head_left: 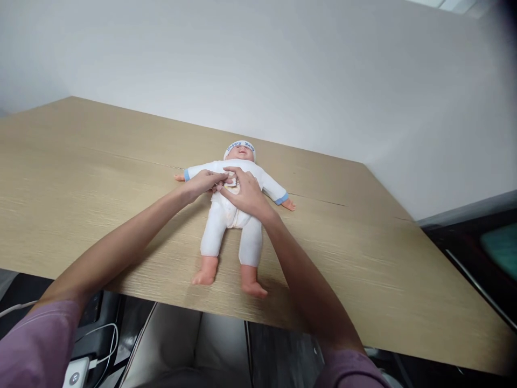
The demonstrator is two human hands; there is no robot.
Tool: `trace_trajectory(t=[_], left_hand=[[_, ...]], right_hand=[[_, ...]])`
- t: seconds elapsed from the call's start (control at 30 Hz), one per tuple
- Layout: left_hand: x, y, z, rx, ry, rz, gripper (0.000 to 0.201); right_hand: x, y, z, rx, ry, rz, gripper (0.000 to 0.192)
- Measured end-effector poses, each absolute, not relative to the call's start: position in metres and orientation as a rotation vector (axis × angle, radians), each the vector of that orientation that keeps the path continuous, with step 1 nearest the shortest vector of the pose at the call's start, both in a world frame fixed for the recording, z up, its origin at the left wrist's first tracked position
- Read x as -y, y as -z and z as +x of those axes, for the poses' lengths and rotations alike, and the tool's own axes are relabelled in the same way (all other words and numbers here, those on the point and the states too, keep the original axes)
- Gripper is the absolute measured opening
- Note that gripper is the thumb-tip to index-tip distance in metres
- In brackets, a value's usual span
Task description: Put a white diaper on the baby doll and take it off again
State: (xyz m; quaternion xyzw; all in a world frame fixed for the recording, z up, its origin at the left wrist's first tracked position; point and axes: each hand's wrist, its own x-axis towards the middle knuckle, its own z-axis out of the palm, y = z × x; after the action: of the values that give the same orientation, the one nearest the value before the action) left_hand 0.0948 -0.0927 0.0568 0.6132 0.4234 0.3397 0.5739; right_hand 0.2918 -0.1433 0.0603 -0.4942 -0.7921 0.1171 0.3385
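A baby doll [251, 242] lies on its back on the wooden table, head away from me, arms spread and bare feet towards me. It wears a white outfit with blue cuffs and a lettered white headband. Around its hips is a white diaper [234, 218] with ruffled leg edges. My left hand [205, 182] comes in over the doll's belly, fingers pinched together at the diaper's front waist. From the other side my right hand [247, 195] curls over the same spot, thumb and fingers closed on the diaper's upper edge. The fingertips partly hide what they grip.
The wooden table [343, 258] reaches back to a pale wall [258, 70]. A dark object with a greenish panel [501, 242] stands beyond the right edge. Below the front edge are a white device [76, 373] with a cable and dark items.
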Motion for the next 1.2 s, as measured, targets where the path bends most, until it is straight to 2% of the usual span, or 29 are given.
trace_trajectory(t=[0.2,0.5,0.63,0.73,0.87,0.97,1.1,1.2], left_hand=[[0.097,-0.037,0.089,-0.945,-1.038,1.48,0.032],[0.087,-0.011,0.086,-0.821,-0.987,1.657,0.054],[0.094,-0.018,0.092,-1.055,-1.053,1.669,0.034],[0.119,-0.034,0.1,-1.352,-1.257,1.668,0.016],[0.178,-0.066,0.109,-1.395,-1.467,1.94,0.021],[0.221,-0.076,0.107,-1.258,-1.209,2.289,0.035],[0.248,-0.062,0.092,-1.13,-0.666,2.46,0.045],[0.246,-0.05,0.082,-1.148,-0.574,2.483,0.044]], right_hand=[[0.142,-0.063,0.294,2.007,-0.381,-1.28,0.039],[0.144,-0.06,0.29,1.943,-0.324,-1.291,0.04],[0.141,-0.059,0.29,1.864,-0.29,-1.26,0.045],[0.151,-0.067,0.288,1.769,-0.227,-1.248,0.048],[0.196,-0.081,0.287,1.66,-0.187,-1.157,0.031],[0.243,-0.078,0.292,1.662,-0.293,-1.093,0.015],[0.29,-0.051,0.305,1.853,-0.445,-1.095,0.007],[0.297,-0.032,0.317,1.977,-0.443,-1.187,0.006]])
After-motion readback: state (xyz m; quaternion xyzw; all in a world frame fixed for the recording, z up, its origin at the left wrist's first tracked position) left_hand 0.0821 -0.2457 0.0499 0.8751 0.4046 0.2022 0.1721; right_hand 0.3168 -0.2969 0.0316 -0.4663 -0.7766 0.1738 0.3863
